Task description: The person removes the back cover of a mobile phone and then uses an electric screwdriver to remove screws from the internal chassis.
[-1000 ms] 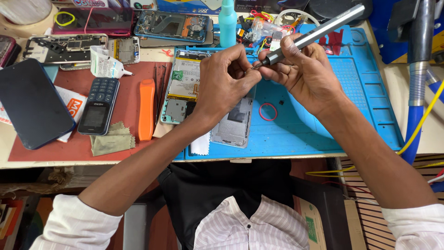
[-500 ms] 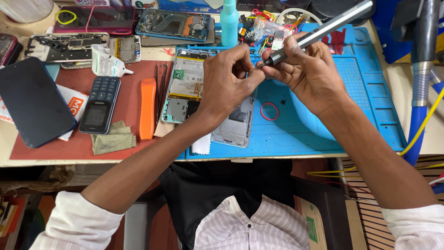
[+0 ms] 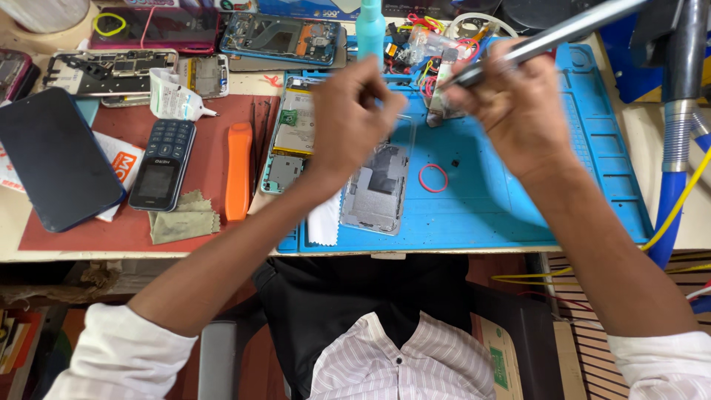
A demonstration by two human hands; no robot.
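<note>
My right hand (image 3: 511, 104) grips a long silver screwdriver (image 3: 570, 28) whose shaft slants up to the right, over the blue work mat (image 3: 592, 155). My left hand (image 3: 355, 111) is blurred, fingers curled, a short gap left of the screwdriver's tip. It hovers over an opened phone body (image 3: 295, 126) and a grey metal phone frame (image 3: 376, 189) lying on the mat. I cannot see anything in the left fingers. A red rubber ring (image 3: 433, 178) and a tiny dark part (image 3: 454, 163) lie between my hands.
On the red mat (image 3: 215, 215) lie a keypad phone (image 3: 161, 163), an orange pry tool (image 3: 238, 170), thin tweezers (image 3: 259, 126), a green cloth (image 3: 181, 218) and a dark smartphone (image 3: 55, 167). Stripped phones (image 3: 281, 37) and a teal bottle (image 3: 370, 26) stand behind. A blue hose (image 3: 666, 207) hangs right.
My left hand has pulled away from the screwdriver's tip toward the left. The right hand with the screwdriver has lifted slightly up and right.
</note>
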